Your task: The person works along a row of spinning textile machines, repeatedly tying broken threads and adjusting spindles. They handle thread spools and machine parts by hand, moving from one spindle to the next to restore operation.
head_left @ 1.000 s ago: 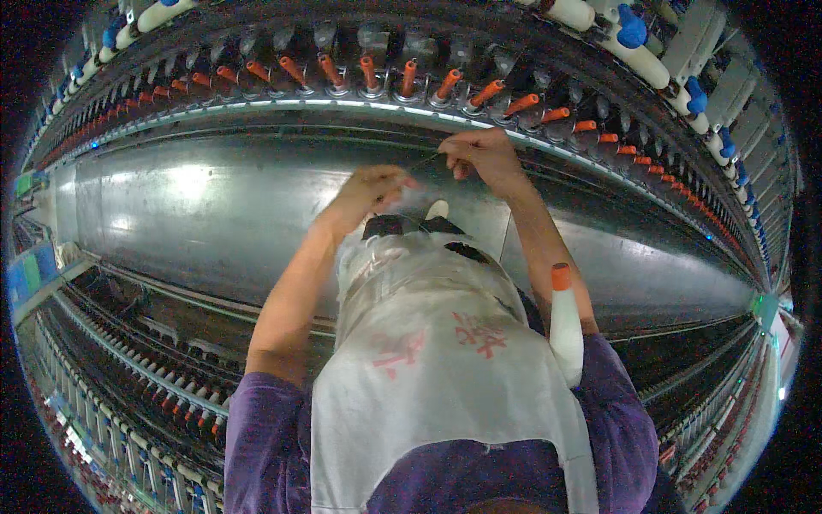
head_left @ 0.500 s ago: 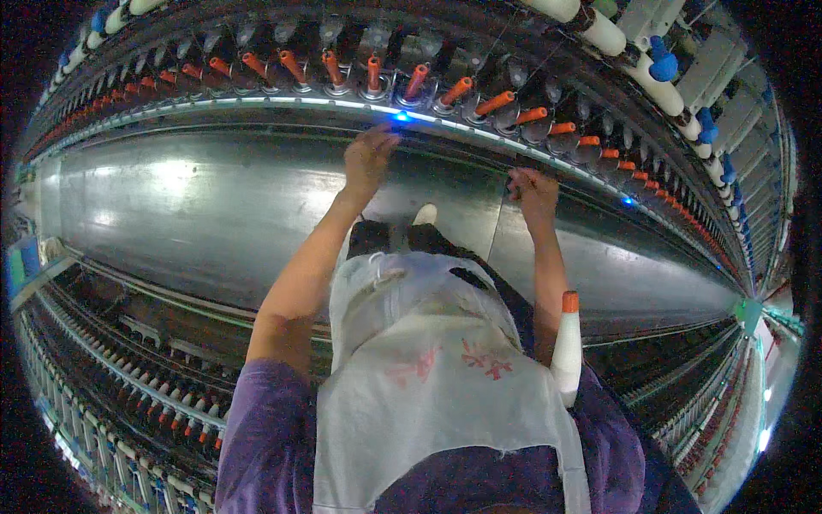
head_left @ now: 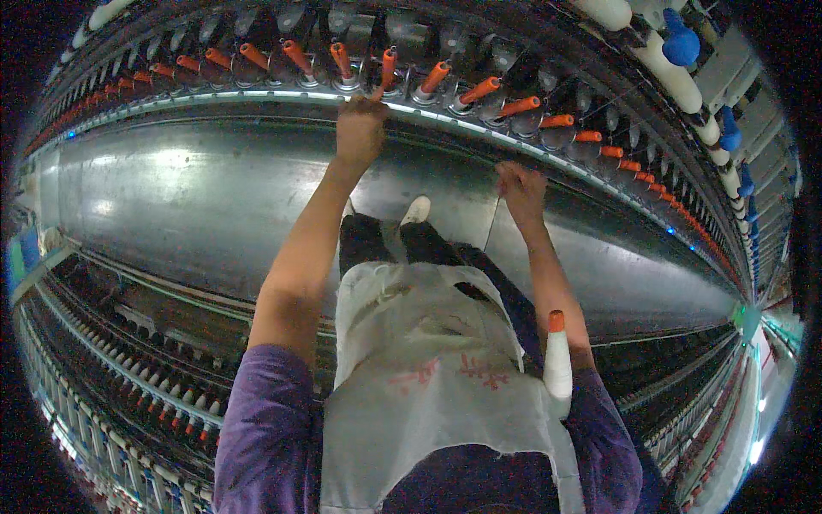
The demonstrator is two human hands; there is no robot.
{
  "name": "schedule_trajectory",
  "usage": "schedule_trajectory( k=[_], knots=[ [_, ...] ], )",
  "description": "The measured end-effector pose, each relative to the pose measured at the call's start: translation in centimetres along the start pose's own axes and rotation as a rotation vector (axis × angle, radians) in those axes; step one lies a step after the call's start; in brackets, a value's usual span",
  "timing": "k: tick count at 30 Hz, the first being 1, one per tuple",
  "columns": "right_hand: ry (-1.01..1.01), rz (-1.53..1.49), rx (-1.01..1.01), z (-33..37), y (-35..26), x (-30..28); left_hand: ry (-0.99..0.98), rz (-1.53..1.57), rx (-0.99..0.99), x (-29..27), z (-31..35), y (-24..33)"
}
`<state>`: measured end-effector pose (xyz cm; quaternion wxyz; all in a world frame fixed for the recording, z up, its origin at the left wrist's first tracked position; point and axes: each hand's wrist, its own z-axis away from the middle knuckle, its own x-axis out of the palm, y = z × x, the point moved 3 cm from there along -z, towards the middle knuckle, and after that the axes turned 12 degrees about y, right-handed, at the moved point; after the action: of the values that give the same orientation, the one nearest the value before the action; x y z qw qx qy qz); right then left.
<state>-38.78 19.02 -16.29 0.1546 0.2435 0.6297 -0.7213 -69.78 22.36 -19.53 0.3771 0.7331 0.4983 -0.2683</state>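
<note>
My left hand (head_left: 361,133) reaches to the spinning frame, its fingers bunched at the lower end of an orange bobbin tube (head_left: 390,70) in the long row. The fingertips are partly hidden, and no yarn can be made out in them. Farther right, my right hand (head_left: 522,190) hangs over the near side of the machine's edge, fingers curled into a pinch. Whatever it may hold is too small to see. A bobbin wound with white yarn (head_left: 557,373), orange at its tip, stands against my apron (head_left: 445,385) beside my right arm.
A bright metal rail (head_left: 282,96) runs below the orange tubes, with small blue lights (head_left: 670,230) along it. White rollers with blue knobs (head_left: 681,38) line the upper right. Behind me stands another machine with rows of bobbins (head_left: 163,385). Smooth floor (head_left: 188,188) lies between.
My left hand has moved forward, from below the rail up to an orange tube. My right hand stays pinched, slightly farther left in view. The tube row has shifted in the picture.
</note>
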Motion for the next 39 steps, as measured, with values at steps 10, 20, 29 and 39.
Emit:
schedule_trajectory(
  k=[10,20,29,39],
  knots=[
    [-0.113,-0.116,0.129,-4.9,3.3,4.1,0.32,0.356,-0.856,4.6,2.8,-3.2],
    [0.03,-0.357,0.104,-5.0,0.6,3.8,0.792,1.263,-1.676,7.3,1.3,-1.1],
    [-0.003,0.206,-0.996,-1.5,-13.0,5.8,0.476,1.198,-1.292,-4.0,-8.7,2.3],
    [-0.036,0.266,-1.041,2.7,-14.9,1.6,0.417,1.211,-1.573,0.6,-1.9,1.5]
  ],
)
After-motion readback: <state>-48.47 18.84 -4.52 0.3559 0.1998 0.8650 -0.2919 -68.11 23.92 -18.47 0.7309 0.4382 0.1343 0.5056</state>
